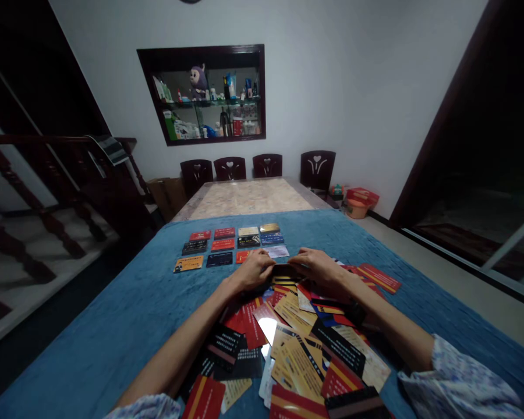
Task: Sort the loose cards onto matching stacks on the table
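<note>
My left hand [254,270] and my right hand [318,266] face each other over the far edge of a loose heap of cards. Between them is a dark card [283,269], pinched at its two ends by my fingers; whether it is one card or a small stack I cannot tell. Beneath my hands and forearms spreads the heap of plastic cards [299,361], gold, red, black and white, overlapping at many angles. Just beyond my left hand lie neat rows of cards, among them an orange card [188,264], a dark blue card [219,259] and a white card [276,251].
A blue cloth [126,314] covers the near part of the table; its tan top [253,195] shows beyond. Several dark chairs [267,165] stand at the far end. A red card [379,277] lies right of the heap. A wooden railing [48,209] runs along the left.
</note>
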Motion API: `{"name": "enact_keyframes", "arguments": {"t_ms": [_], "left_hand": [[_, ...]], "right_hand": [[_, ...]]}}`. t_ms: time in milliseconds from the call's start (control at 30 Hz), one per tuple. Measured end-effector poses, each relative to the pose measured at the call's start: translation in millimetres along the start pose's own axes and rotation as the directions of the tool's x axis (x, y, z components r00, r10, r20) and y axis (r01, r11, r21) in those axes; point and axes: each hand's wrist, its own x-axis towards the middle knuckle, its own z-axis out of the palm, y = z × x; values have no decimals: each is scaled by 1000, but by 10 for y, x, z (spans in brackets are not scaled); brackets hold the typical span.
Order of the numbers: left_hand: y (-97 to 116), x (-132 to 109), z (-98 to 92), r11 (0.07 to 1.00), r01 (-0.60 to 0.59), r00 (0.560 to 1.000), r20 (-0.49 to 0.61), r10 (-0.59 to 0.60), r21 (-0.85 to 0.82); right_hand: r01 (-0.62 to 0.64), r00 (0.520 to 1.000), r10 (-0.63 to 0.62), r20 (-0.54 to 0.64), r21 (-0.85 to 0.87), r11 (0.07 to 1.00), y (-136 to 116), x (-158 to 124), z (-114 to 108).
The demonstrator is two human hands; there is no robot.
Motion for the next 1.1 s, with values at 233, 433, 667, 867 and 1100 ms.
{"name": "enact_keyframes", "arguments": {"t_ms": [233,433,667,867,1100], "left_hand": [[-42,5,111,991,111,985,-127,-120,-72],[-7,-6,199,981,191,960,-204,-193,-33],[7,-19,228,984,166,963,-203,-174,-57],[-6,-13,267,976,131,964,-208,-166,-173],[-15,2,318,959,174,933,-275,-234,-225]], "right_hand": [[-150,985,146,-89,-38,988,-4,-4,106],[-157,978,154,-142,-5,988,8,-9,178],[-198,971,190,-145,-42,979,-29,1,168],[-205,975,201,-95,-44,978,-44,-3,183],[-188,979,183,-87,-48,981,-17,29,257]]}}
